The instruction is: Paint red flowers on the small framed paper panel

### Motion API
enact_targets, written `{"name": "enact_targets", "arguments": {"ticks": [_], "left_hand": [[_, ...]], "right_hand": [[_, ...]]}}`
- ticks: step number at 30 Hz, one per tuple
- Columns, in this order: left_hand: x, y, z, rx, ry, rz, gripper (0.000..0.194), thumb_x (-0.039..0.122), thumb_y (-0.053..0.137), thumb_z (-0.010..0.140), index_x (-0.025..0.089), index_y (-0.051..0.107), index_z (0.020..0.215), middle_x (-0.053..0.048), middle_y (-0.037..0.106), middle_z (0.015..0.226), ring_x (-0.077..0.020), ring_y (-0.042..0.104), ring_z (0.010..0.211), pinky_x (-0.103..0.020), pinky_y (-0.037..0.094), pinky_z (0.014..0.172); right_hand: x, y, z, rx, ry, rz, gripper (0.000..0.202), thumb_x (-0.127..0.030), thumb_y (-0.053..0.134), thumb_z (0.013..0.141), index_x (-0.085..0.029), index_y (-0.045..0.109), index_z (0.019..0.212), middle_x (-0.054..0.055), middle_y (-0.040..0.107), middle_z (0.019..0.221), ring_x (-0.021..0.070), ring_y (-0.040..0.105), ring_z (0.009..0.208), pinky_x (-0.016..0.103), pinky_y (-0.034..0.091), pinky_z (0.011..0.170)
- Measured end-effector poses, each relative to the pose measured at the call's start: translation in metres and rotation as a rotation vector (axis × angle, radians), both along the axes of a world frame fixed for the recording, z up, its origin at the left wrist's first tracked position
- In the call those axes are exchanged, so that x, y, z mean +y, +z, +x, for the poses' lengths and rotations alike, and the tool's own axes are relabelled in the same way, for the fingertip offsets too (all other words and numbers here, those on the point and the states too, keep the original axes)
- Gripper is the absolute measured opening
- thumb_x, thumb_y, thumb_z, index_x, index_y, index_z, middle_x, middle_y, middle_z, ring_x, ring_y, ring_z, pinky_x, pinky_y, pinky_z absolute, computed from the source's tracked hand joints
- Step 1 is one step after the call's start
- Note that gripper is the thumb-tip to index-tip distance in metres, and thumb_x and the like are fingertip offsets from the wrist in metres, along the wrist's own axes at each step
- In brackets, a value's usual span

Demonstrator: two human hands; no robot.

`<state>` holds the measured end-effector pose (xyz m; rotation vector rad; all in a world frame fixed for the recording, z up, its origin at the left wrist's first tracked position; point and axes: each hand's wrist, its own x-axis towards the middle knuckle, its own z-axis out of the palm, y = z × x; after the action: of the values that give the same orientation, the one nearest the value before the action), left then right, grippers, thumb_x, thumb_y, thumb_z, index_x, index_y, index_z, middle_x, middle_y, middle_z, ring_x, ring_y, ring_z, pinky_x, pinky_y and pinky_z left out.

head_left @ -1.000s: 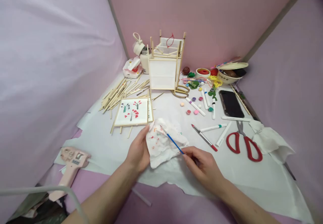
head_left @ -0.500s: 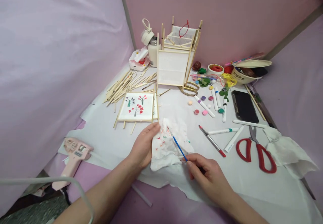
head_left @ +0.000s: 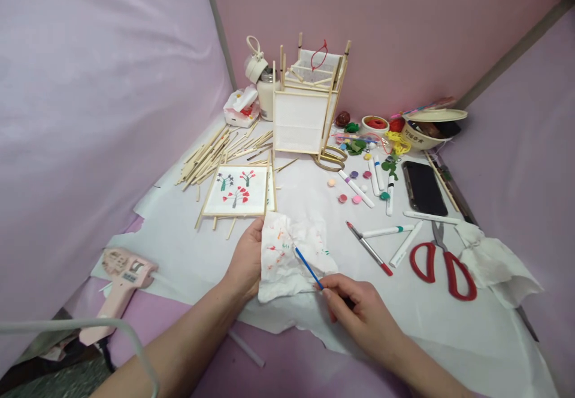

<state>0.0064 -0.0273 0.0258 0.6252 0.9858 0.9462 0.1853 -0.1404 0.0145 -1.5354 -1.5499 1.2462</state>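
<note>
A thin blue paintbrush (head_left: 308, 268) is pinched between the thumb and fingers of my right hand (head_left: 359, 308). Its tip lies against a crumpled white tissue (head_left: 291, 278) dotted with red, orange and green paint marks. My left hand (head_left: 245, 260) grips this tissue by its left side, the fingers partly hidden behind it. Just beyond sits a stick-framed white panel (head_left: 236, 191) painted with three bunches of flowers, lying partly over a second panel. Farther back stands a lantern-like frame of sticks and white sheets (head_left: 300, 121) with a red cord loop on top.
Loose wooden sticks (head_left: 215, 152) lie at the back left, a pink glue gun (head_left: 121, 284) at front left. To the right are several markers (head_left: 406, 243), small paint pots (head_left: 342, 199), red-handled scissors (head_left: 453, 278), a phone (head_left: 424, 188) and another crumpled tissue (head_left: 498, 266).
The brush tip has moved lower on the tissue, and its red end no longer shows. The tissue is turned slightly in my left hand. The whole view has shifted a little.
</note>
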Motion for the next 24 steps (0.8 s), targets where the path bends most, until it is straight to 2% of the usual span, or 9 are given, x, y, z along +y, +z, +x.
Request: {"name": "enact_targets", "arguments": {"ticks": [6,12,19,24], "left_hand": [[0.000,-0.001,-0.001,0.022,0.005,0.020,0.052,0.019,0.081,0.058,0.022,0.067,0.108,0.002,0.072,0.074,-0.0187,0.068,0.064,-0.029,0.055,0.062],[-0.001,-0.001,-0.001,0.039,-0.028,0.059,0.053,0.020,0.081,0.058,0.020,0.066,0.109,0.000,0.072,0.081,-0.0178,0.066,0.066,-0.027,0.052,0.063],[0.003,0.002,-0.002,0.058,0.034,0.030,0.044,0.019,0.080,0.059,0.020,0.068,0.102,0.001,0.071,0.079,-0.0179,0.066,0.068,-0.026,0.051,0.064],[0.008,0.003,-0.007,-0.007,0.080,0.001,0.048,0.020,0.080,0.058,0.019,0.068,0.104,0.002,0.071,0.076,-0.0192,0.067,0.066,-0.028,0.052,0.064]], "right_hand": [[0.003,0.003,0.000,0.044,-0.013,-0.057,0.025,-0.039,0.044,0.095,-0.025,0.064,0.090,-0.004,0.052,0.053,0.0122,0.042,0.048,0.026,0.033,0.051],[0.003,0.012,0.005,0.121,-0.016,-0.194,0.032,-0.042,0.043,0.096,-0.021,0.066,0.100,-0.005,0.047,0.053,0.0113,0.042,0.053,0.024,0.032,0.055],[0.004,0.016,0.010,0.214,-0.040,-0.282,0.037,-0.048,0.044,0.096,-0.018,0.065,0.103,-0.006,0.042,0.054,0.0102,0.037,0.053,0.025,0.028,0.054],[0.003,0.015,0.013,0.262,-0.064,-0.294,0.038,-0.050,0.045,0.096,-0.019,0.063,0.104,-0.007,0.040,0.053,0.0098,0.033,0.053,0.025,0.026,0.055]]}}
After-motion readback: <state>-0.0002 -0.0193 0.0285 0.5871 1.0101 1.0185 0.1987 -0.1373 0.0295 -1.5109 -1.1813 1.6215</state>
